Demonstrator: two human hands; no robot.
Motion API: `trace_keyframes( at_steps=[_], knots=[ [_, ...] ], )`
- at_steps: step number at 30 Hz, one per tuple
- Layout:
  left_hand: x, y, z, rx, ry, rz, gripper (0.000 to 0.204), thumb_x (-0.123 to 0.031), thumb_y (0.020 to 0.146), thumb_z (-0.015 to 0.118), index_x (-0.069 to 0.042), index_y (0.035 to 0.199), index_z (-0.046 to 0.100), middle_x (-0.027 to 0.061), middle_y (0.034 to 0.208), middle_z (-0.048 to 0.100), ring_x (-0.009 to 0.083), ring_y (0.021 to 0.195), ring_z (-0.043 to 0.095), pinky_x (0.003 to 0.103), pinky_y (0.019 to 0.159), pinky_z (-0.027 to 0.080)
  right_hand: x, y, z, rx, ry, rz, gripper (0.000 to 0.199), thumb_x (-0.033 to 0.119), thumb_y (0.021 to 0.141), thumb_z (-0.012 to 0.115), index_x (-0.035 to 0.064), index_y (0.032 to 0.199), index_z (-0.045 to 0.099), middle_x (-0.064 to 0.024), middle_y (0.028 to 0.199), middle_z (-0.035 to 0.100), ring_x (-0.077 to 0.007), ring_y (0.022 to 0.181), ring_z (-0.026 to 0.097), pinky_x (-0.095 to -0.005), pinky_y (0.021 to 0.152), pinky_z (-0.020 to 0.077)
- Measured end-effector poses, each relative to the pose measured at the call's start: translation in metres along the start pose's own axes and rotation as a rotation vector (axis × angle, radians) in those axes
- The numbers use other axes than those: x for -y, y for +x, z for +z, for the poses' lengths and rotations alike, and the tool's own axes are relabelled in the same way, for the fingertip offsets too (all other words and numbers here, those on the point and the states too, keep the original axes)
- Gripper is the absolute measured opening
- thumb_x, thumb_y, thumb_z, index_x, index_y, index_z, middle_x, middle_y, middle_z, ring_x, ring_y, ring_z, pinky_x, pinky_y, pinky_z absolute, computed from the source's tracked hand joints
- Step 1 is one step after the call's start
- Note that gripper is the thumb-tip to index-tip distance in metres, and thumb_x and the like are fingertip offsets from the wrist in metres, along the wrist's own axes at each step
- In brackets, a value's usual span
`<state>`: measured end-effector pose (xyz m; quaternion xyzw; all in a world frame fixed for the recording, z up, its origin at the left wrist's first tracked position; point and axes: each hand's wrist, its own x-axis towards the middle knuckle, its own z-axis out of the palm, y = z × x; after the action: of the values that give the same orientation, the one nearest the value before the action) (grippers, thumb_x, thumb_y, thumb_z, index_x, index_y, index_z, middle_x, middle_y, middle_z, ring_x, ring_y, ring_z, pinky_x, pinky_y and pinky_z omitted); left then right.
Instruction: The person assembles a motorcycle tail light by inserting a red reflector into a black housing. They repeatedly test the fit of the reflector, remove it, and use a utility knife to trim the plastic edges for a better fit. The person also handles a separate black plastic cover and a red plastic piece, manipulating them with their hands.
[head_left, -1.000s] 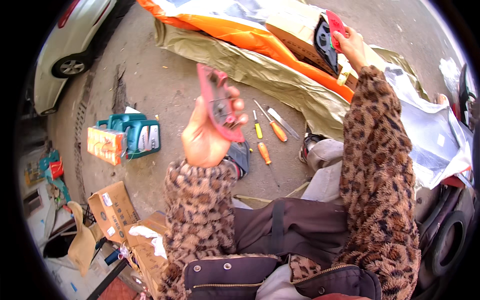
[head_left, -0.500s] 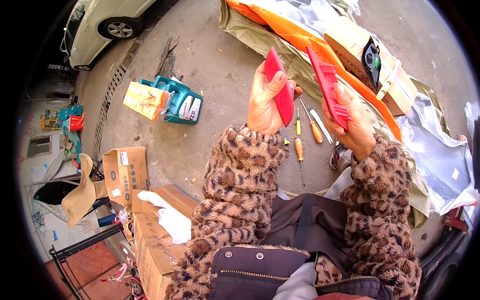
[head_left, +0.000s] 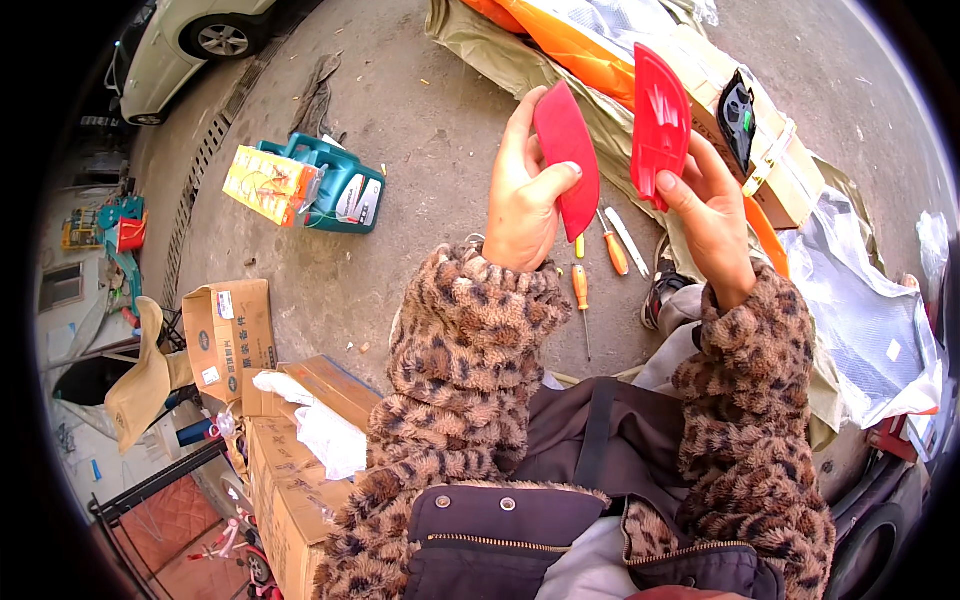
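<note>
My left hand (head_left: 523,210) is closed on a red plastic piece (head_left: 568,150), long and curved at one edge, its smooth face toward me and my thumb across it. My right hand (head_left: 718,225) grips a second red plastic piece (head_left: 660,120) by its lower end. That one stands upright with its ribbed, hollow inner side showing. The two pieces are apart, side by side. Beneath them on the ground lie a screwdriver with an orange handle (head_left: 581,288), another orange-handled tool (head_left: 614,254) and a slim white-handled tool (head_left: 628,240). A yellow handle (head_left: 579,247) is partly hidden by the left piece.
A teal jug (head_left: 345,200) with a yellow package (head_left: 262,185) against it stands at left. Cardboard boxes (head_left: 285,470) are near my left arm. At right, a long carton (head_left: 790,185) bears a black triangular part (head_left: 737,120), beside orange and khaki sheeting (head_left: 500,60). A car (head_left: 185,50) stands far left.
My right hand has raised its red piece and turned it so the inner side faces me. The left piece has turned to show more of its smooth face. My view has shifted slightly.
</note>
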<state>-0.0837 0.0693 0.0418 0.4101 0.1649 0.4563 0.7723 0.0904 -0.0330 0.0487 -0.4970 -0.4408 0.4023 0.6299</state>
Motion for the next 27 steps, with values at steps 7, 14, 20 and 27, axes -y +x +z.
trace_keyframes(
  at_steps=[7,14,20,27],
  knots=[
    [0.000,-0.001,0.001,0.063,0.027,-0.045,0.072,0.005,0.085,0.058,0.003,0.150,0.028,0.0204,0.139,0.050,0.0241,0.126,0.053,0.036,0.107,0.043,0.002,0.002,-0.005,-0.082,-0.242,-0.304,0.024,-0.005,0.092,0.062,-0.0009,0.116,0.066,-0.0077,0.118,0.062,-0.0158,0.107,0.061,-0.0295,0.094,0.0493],
    [-0.006,-0.004,0.007,0.123,-0.038,-0.046,0.061,-0.009,0.095,0.060,0.002,0.148,0.032,0.0230,0.128,0.058,0.0272,0.119,0.059,0.039,0.104,0.046,0.013,0.002,-0.013,-0.206,-0.621,-0.610,0.033,-0.012,0.083,0.064,0.0051,0.110,0.070,-0.0123,0.124,0.061,-0.0246,0.113,0.061,-0.0324,0.096,0.0488],
    [-0.009,-0.012,0.012,0.187,-0.046,-0.102,0.073,-0.035,0.093,0.069,-0.002,0.147,0.032,0.0166,0.117,0.059,0.0173,0.092,0.061,0.030,0.071,0.051,0.023,-0.001,-0.015,-0.256,-0.832,-0.797,0.039,-0.017,0.079,0.065,0.0065,0.109,0.071,-0.0151,0.127,0.057,-0.0276,0.113,0.061,-0.0341,0.094,0.0512],
    [-0.014,-0.016,0.021,0.134,-0.038,-0.131,0.068,-0.033,0.092,0.068,-0.003,0.145,0.036,0.0101,0.106,0.060,0.0126,0.082,0.056,0.028,0.062,0.045,0.018,0.004,-0.016,-0.248,-0.800,-0.786,0.036,-0.012,0.078,0.070,0.0034,0.111,0.069,-0.0142,0.121,0.062,-0.0273,0.107,0.064,-0.0341,0.092,0.0516]
  ],
)
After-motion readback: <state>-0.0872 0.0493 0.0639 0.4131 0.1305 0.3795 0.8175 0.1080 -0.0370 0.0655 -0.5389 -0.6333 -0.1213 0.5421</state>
